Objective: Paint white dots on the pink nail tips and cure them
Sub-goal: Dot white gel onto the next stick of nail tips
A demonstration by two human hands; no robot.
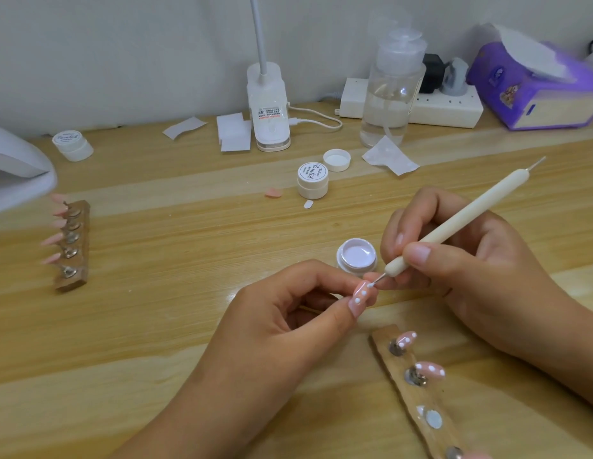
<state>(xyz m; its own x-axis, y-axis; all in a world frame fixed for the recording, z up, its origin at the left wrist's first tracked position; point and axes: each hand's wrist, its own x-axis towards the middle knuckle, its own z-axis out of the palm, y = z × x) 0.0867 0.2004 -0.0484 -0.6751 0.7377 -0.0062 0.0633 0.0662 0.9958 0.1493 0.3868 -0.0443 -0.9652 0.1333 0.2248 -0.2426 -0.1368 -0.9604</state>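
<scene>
1. Wooden counter (156, 293) against a pale wall: we're at a nail-art setup w/ a cure lamp (13, 167) at the far left edge.
2. Our left hand (282, 332) pinches one pink nail tip (360, 297) between thumb & fingertips. It is lifted off the counter, just in front of the open white gel jar (356, 256).
3. Our right hand (470, 270) grips the dotting tool (454, 226) pen-style. Its metal point touches the upper end of the tip, laying a dot.
4. Doing this step well, as we judge it:
   - touch straight down & lift straight off, no dragging;
   - brace one hand against the other so the tip can't wobble;
   - reload from the jar once dots come out small;
   - match the spacing of the dots already on.
5. Dots on the held tip: 3, plus the one under the point.
6. Near holder strip (421, 397): 2 dotted tips (431, 371) & 2 bare metal mounts below them. The frame edge cuts off the rest.
7. Far holder strip (83, 233), beside the lamp: plain pink tips, 4 or 5. It's too blurred to be sure, and we see no dots.
8. Jars: 3 total, i.e. 1 open, a capped jar (312, 180) mid-counter & a second capped jar (71, 144) back left.
9. Also 1 loose lid (336, 159) & 1 stray pink tip (273, 192) lying on the counter.
10. Our read: dotting is only partway done, and curing looks yet to come.
</scene>
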